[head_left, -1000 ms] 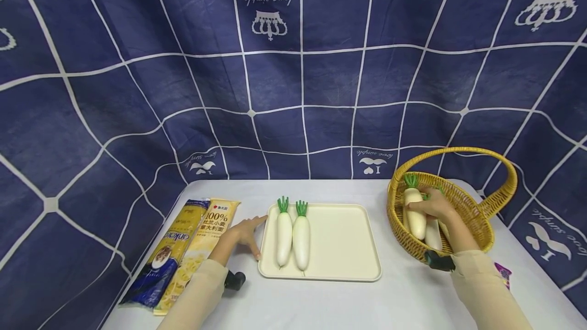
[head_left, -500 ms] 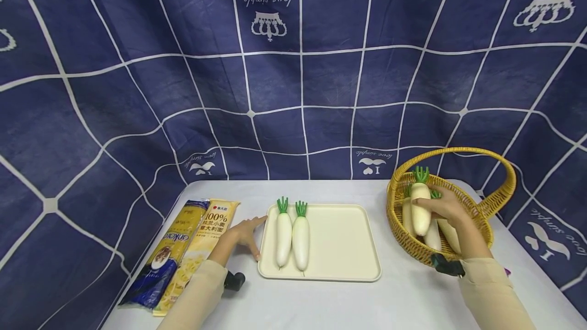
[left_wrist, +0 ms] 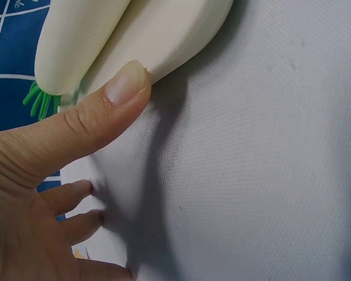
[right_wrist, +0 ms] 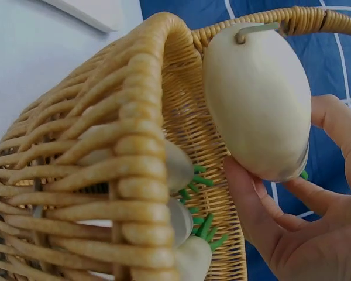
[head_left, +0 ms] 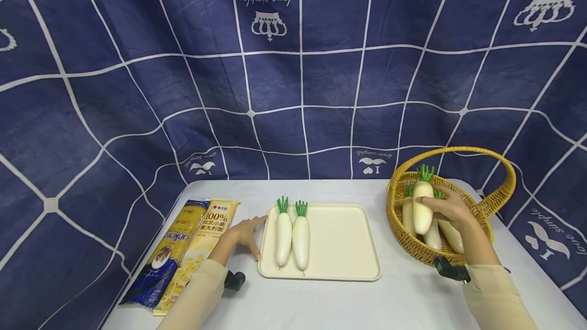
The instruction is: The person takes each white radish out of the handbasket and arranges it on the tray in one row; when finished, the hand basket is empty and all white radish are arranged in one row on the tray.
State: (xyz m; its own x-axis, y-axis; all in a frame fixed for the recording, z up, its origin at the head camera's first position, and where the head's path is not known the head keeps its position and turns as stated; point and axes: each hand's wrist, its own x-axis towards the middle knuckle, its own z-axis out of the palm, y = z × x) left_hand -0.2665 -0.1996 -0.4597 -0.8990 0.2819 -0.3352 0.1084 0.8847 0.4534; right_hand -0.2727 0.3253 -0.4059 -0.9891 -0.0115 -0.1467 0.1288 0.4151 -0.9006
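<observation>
My right hand (head_left: 451, 208) grips a white radish (head_left: 423, 209) with green leaf stubs, raised over the wicker basket (head_left: 487, 228). The right wrist view shows fingers and thumb around that radish (right_wrist: 260, 105), its root end toward the camera. Several more radishes (right_wrist: 193, 257) lie inside the basket, partly hidden by its woven wall. On the left, my left hand (head_left: 242, 233) is spread at the left edge of the cream tray (head_left: 344, 243); its thumb (left_wrist: 114, 96) touches the tray rim in the left wrist view. Two radishes (head_left: 300, 243) lie side by side in the tray's left part.
Two pasta packets, one blue and gold (head_left: 167, 253), one pale yellow (head_left: 202, 253), lie at the table's left edge. The basket's tall handle (head_left: 458, 150) arches over its opening. A blue checked cloth (head_left: 293, 80) hangs behind the white table (head_left: 321, 304).
My right hand has lifted the radish out from among the others in the basket and shifted it slightly right. The left hand has stayed at the tray's edge.
</observation>
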